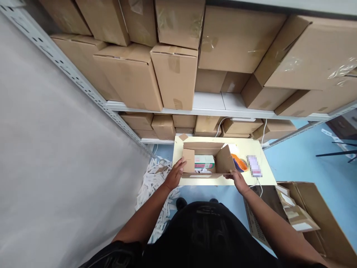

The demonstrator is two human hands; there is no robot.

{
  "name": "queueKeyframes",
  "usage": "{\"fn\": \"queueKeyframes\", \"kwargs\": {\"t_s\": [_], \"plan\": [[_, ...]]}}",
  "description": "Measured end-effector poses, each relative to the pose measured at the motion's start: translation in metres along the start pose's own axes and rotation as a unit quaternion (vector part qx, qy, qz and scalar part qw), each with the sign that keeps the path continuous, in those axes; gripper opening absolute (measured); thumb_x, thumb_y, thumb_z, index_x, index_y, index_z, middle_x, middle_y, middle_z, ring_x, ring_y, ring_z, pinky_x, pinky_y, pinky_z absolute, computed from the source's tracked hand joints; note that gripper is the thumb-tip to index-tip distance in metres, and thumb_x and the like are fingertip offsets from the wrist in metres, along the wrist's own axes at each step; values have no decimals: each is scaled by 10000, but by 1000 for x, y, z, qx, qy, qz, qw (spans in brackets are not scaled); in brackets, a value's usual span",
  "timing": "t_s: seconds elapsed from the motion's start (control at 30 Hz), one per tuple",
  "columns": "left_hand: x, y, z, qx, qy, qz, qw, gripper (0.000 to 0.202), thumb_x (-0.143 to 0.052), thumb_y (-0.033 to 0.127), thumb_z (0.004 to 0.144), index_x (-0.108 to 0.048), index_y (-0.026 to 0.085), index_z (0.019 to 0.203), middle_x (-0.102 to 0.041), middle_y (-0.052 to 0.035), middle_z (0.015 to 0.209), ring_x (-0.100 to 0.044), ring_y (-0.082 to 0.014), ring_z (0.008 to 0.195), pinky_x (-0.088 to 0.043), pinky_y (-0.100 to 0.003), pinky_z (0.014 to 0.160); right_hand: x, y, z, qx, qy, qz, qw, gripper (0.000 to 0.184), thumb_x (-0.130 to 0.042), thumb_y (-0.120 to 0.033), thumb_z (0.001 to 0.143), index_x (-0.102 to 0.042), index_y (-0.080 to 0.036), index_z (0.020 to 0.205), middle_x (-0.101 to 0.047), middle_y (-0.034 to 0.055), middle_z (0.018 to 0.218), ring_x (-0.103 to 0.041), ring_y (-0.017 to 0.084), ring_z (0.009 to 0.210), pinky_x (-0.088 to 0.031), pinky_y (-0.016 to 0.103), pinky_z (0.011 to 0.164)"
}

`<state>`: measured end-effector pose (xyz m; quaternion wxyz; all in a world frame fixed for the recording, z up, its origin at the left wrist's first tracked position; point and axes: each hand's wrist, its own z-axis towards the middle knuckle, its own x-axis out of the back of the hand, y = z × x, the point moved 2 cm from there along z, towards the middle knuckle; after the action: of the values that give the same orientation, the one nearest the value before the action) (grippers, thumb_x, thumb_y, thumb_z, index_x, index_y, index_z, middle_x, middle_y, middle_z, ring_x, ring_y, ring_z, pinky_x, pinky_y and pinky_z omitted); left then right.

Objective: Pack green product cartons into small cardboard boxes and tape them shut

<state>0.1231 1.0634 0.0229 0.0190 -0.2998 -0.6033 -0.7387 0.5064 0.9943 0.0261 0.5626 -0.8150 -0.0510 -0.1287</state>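
An opened cardboard box (203, 147) stands on the small pale yellow table (223, 181), its flaps raised. Inside lies a white and green carton (204, 160), with some white pieces in front of it that I cannot make out. My left hand (175, 173) grips the box's left side, its fingers against the folded-in flap. At the front right corner, my right hand (237, 179) holds the edge of the right flap between thumb and fingers. Just right of the box is an orange and blue object, perhaps a tape dispenser (239, 163), partly covered by the flap.
A blurred phone (254, 166) with a white cable lies at the table's right. Shelves (206, 102) packed with cartons rise behind. A large open carton (320, 219) holding small boxes stands on the floor at right. White strips (152, 182) heap by the left wall.
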Motion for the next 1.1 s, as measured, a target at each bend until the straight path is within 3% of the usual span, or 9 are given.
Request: {"fn": "queueKeyframes", "kwargs": {"t_s": [0.1,0.2,0.33,0.4,0.5,0.63,0.7,0.87,1.1], "plan": [[-2,0,5,10,6,-7,1000,577,-270,506,1084,-575,210,1474,-365,-85,1663,-338,-259,1534,-255,-470,1282,5,0,-21,94,-83,-61,990,710,-529,-319,826,-464,-282,1532,-611,116,1399,-663,261,1132,-569,445,914],[-7,1,2,32,29,-41,998,556,-299,506,1081,-633,211,1412,-410,-87,1638,-383,-266,1511,-270,-480,1273,3,-4,-23,167,-78,-184,965,715,-620,-319,832,-455,-334,1528,-442,108,1549,-588,265,1239,-568,432,922],[-6,5,4,84,112,-90,986,538,-351,529,1063,-673,198,1340,-586,-119,1491,-515,-277,1411,-367,-499,1215,-11,-18,6,206,25,-222,953,321,-554,-508,954,-661,-230,1073,-566,113,1191,-601,265,1095,-545,434,940],[1,8,19,113,168,-81,976,506,-413,535,1041,-667,203,1326,-640,-124,1419,-548,-282,1372,-387,-504,1197,-17,-20,20,189,58,-223,955,331,-520,-549,966,-578,-237,872,-546,71,1001,-592,241,924,-544,417,867],[11,15,55,147,201,-76,965,519,-529,505,988,-571,227,1424,-572,-129,1491,-524,-293,1394,-430,-490,1156,-21,-16,31,170,73,-220,958,345,-549,-556,940,-460,-258,791,-499,27,891,-547,220,810,-518,395,786],[15,30,89,107,153,-73,980,552,-585,463,955,-531,223,1448,-607,-136,1426,-616,-268,1269,-511,-446,1066,-24,-3,33,146,84,-171,971,367,-622,-561,880,-495,-242,1009,-517,15,911,-556,212,783,-510,380,756],[12,37,86,82,151,-31,985,467,-566,470,971,-598,217,1362,-636,-125,1356,-638,-254,1210,-526,-433,1043,-25,1,34,123,90,-151,977,464,-647,-563,853,-478,-232,1131,-533,10,918,-563,208,762,-514,372,735],[3,43,59,56,195,19,979,399,-522,515,998,-650,215,1230,-637,-111,1270,-616,-257,1222,-527,-438,1056,-24,-6,37,113,71,-177,975,466,-630,-539,855,-524,-218,1177,-564,29,964,-585,210,782,-527,372,753],[7,43,70,73,205,27,976,340,-565,508,961,-660,217,1109,-654,-90,1170,-644,-243,1125,-588,-408,947,-21,-26,33,176,27,-330,927,578,-480,-407,986,-421,-244,1537,-575,108,1147,-626,260,915,-538,390,827]]}}
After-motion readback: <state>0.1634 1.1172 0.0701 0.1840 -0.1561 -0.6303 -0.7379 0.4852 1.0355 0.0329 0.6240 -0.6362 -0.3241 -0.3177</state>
